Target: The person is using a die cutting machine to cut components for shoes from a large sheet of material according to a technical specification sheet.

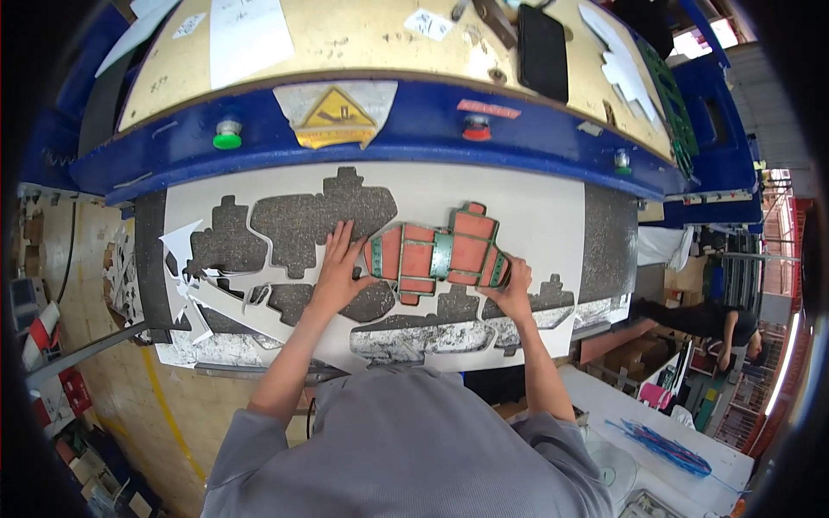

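Observation:
A cutting die (466,255) with a green metal frame and reddish-orange pads lies across the middle of a white sheet (440,186). My left hand (341,272) holds the die's left end between thumb and index finger, its other fingers stretched out over a dark cut-out. At the opposite end, my right hand (516,285) grips the die, with its thumb and fingers around the corner. Several die-shaped openings in the sheet show a dark speckled board (315,216) to the left and below the die. The die's underside is hidden.
Loose white offcuts (194,302) stick up at the left. Behind the sheet runs a blue machine beam (414,138) with a green button (227,135) and a red button (476,128). A black phone (542,52) lies above it. Another person (721,326) is far right.

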The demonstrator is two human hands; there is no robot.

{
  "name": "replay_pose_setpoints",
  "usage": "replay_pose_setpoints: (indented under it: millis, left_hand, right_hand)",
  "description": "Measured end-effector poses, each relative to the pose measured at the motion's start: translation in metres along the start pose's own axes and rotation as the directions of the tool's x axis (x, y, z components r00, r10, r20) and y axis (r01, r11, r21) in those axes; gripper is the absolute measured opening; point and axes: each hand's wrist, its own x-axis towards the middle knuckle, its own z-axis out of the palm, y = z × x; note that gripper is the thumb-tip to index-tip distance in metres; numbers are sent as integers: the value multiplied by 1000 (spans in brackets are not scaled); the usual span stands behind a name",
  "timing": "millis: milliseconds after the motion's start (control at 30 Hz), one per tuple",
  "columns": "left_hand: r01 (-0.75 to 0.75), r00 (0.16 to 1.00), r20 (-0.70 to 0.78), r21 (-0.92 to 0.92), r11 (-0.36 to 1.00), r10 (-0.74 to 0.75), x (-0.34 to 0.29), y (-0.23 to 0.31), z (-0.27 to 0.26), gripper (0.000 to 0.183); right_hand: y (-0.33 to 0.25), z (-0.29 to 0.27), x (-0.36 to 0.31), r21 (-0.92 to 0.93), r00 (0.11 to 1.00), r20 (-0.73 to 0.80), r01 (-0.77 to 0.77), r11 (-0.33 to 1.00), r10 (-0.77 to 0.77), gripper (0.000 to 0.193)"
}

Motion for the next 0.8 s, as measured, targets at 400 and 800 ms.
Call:
replay_pose_setpoints:
  millis: [400,800]
  left_hand:
    - [258,916,-326,34,966,-233,-122,15,-54,18]
    - [228,833,-544,166,959,-104,-113,-3,-13,14]
  right_hand:
    - [-16,-10,60,-143,962,-86,-270,952,260,101]
    - [-3,-143,164,787,380,-592,83,611,711,67]
